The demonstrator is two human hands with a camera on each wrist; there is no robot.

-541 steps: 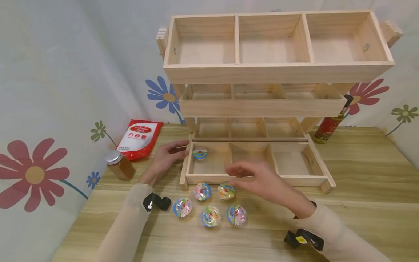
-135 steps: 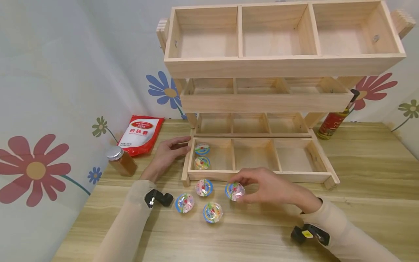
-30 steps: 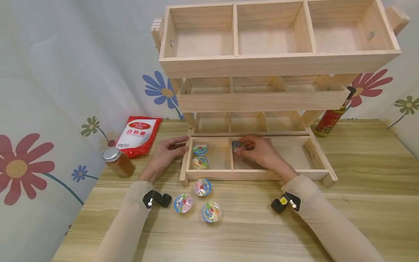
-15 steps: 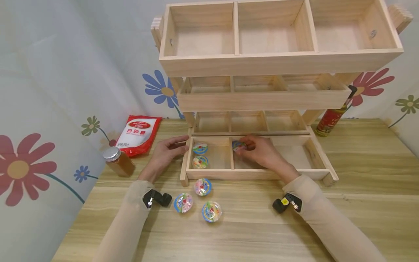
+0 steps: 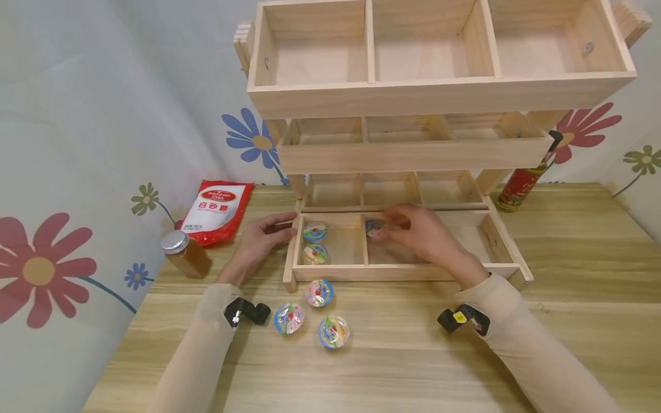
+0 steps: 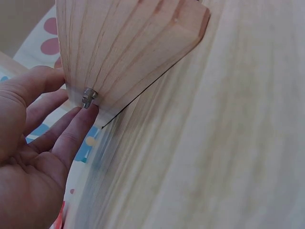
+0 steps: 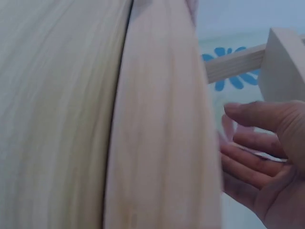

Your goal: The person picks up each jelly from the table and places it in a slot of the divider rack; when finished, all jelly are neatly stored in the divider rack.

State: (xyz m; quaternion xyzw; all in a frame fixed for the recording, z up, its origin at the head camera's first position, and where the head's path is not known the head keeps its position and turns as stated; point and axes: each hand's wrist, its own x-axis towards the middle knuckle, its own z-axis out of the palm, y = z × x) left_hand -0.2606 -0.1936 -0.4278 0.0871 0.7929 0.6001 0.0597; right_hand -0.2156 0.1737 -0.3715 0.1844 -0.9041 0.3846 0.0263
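Observation:
A jelly cup (image 5: 376, 229) with a blue-edged printed lid sits at the back left of the bottom tray's middle compartment. My right hand (image 5: 426, 235) is just right of it, thumb and fingers spread apart; the right wrist view shows that hand (image 7: 267, 152) with relaxed fingers behind the tray's front board (image 7: 164, 133). Two more jelly cups (image 5: 315, 254) lie one behind the other in the left compartment. My left hand (image 5: 260, 244) touches the left side of the wooden rack (image 5: 372, 274). In the left wrist view its fingertips (image 6: 90, 112) rest at a metal bolt (image 6: 88, 97) on the side board.
On the table before the rack lie three jelly cups (image 5: 319, 293). Left of the rack are a red and white sugar bag (image 5: 217, 209) and a jar (image 5: 187, 257) with a silver lid. A red-labelled bottle (image 5: 520, 186) stands behind right. Upper trays (image 5: 439, 94) overhang the bottom one.
My right hand carried a jelly cup from the table into the middle compartment, let go and drew slightly right. Earlier, a second cup was added to the left compartment. My left hand stayed put.

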